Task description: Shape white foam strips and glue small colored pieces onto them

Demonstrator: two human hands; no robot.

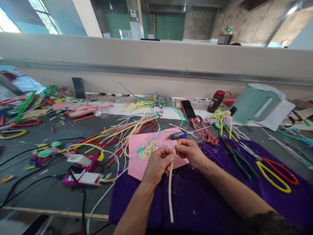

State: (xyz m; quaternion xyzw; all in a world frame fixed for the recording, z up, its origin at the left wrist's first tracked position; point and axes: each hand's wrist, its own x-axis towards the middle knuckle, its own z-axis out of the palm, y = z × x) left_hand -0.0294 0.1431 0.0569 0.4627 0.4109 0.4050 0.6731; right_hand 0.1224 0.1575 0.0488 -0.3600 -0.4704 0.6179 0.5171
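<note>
- A cream strip (170, 182) is pinched at its top end between the left hand (157, 164) and the right hand (189, 153); both grips are closed on it, fingertips meeting.
- Its long axis runs from 12 down to 6 o'clock: the top is curled between the fingers, the free end hangs toward the near edge of the purple cloth (200, 195).
- Both hands are equally near; the left is held at 9 o'clock of the strip, the right at 3.
- A pink sheet (141, 153) strewn with scraps lies just beyond the hands, at 11 o'clock.
- A glue gun (178, 134) is set at 12 o'clock, close behind.
- Pliers (236, 158) and scissors (274, 169) lie at 3 o'clock on the cloth, well apart.
- Loose coloured strips (127, 129) are spread over the bench (36, 192) at 10 o'clock.
- Nothing stands between the hands and the strip.
</note>
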